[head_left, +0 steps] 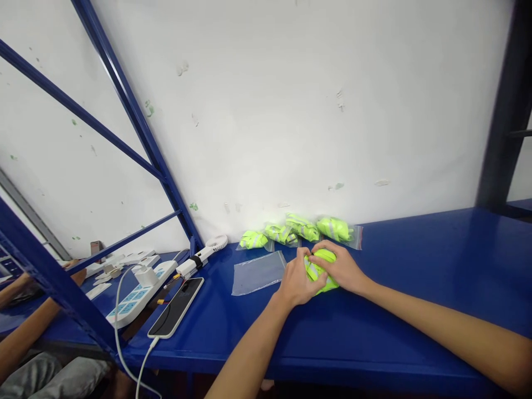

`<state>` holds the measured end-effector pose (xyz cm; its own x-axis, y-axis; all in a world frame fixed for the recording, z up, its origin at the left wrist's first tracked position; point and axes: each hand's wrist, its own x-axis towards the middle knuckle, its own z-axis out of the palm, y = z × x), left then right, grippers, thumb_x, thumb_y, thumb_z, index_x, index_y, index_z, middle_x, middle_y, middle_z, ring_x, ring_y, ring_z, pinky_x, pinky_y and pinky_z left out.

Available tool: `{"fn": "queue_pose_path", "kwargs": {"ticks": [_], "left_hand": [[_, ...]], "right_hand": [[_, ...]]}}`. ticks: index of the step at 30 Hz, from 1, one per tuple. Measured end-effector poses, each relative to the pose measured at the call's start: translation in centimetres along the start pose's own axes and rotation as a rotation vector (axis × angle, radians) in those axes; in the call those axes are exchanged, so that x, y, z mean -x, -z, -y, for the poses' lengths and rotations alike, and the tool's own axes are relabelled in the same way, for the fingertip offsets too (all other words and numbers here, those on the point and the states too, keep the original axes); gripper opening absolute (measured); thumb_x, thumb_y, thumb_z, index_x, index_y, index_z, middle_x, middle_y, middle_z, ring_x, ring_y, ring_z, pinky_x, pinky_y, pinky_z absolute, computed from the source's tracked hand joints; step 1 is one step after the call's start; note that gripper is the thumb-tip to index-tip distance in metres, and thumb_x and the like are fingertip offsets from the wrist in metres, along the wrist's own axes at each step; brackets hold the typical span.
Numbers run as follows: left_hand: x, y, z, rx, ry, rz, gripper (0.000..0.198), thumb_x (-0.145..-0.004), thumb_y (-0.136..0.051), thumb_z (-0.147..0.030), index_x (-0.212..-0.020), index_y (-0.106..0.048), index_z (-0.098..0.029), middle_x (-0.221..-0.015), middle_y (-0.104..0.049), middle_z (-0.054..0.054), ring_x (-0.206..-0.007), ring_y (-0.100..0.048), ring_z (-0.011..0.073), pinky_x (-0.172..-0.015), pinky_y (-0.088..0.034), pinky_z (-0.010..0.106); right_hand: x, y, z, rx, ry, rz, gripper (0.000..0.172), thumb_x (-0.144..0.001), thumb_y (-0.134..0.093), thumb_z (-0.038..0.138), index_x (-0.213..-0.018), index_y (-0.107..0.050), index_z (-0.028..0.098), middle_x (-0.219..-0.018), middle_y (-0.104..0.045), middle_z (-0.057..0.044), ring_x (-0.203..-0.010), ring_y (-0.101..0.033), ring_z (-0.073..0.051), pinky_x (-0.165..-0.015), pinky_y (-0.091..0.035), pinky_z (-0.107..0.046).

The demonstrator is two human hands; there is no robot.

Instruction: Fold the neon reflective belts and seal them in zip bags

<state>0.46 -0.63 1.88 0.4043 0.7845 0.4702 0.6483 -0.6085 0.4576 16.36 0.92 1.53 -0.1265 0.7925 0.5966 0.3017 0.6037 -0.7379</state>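
Note:
Both hands grip one folded neon yellow-green bundle with grey stripes (328, 279), low over the blue tabletop. My left hand (297, 280) wraps its left side, fingers bent. From the upper right my right hand (339, 267) closes over the bundle, its fingers near those of the left. A flat clear plastic bag (257, 273) lies just left of my hands. Behind them, along the wall, sits a row of several similar bundles in clear bags, among them one at the left (252, 239) and one at the right (334, 228).
On the blue table (415, 266), a charging phone (177, 307), a power strip (139, 293) and a small white fan (216, 242) stand to the left. A blue metal frame (145, 133) rises there; beyond it show another person's arms (31, 327).

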Motion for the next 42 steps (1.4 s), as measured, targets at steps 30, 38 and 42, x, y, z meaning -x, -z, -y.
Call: {"fn": "queue_pose_path", "kwargs": {"ticks": [30,38,42], "left_hand": [[0.4,2.7,1.4,-0.198,-0.114,0.084,0.097,-0.067,-0.067,-0.068,-0.146,-0.026,-0.029,-0.147,-0.039,0.008,-0.136,-0.033,0.0292,-0.117,-0.009,0.051],[0.7,2.2,0.6,-0.162,-0.126,0.165,0.087,-0.075,-0.059,-0.067,-0.146,-0.026,-0.028,-0.148,-0.038,0.008,-0.137,-0.033,0.0284,-0.116,-0.016,0.048],[0.6,1.6,0.5,-0.180,-0.132,0.147,0.081,-0.079,-0.055,-0.065,-0.146,-0.026,-0.029,-0.147,-0.039,0.009,-0.137,-0.033,0.0287,-0.116,-0.016,0.051]], "right_hand": [[-1.8,1.8,-1.5,-0.136,-0.272,-0.241,0.038,-0.068,-0.069,0.057,-0.073,-0.066,0.020,-0.072,-0.067,-0.002,-0.070,-0.061,-0.022,-0.061,-0.045,-0.030],[-1.3,1.4,-0.1,-0.078,-0.371,-0.280,0.039,-0.068,-0.071,0.050,-0.093,-0.061,0.021,-0.085,-0.066,-0.003,-0.076,-0.061,-0.024,-0.063,-0.046,-0.031],[-1.3,1.1,-0.9,0.082,-0.286,-0.301,0.031,-0.071,-0.067,0.049,-0.078,-0.052,0.022,-0.075,-0.060,-0.001,-0.074,-0.058,-0.023,-0.065,-0.043,-0.032]]}}
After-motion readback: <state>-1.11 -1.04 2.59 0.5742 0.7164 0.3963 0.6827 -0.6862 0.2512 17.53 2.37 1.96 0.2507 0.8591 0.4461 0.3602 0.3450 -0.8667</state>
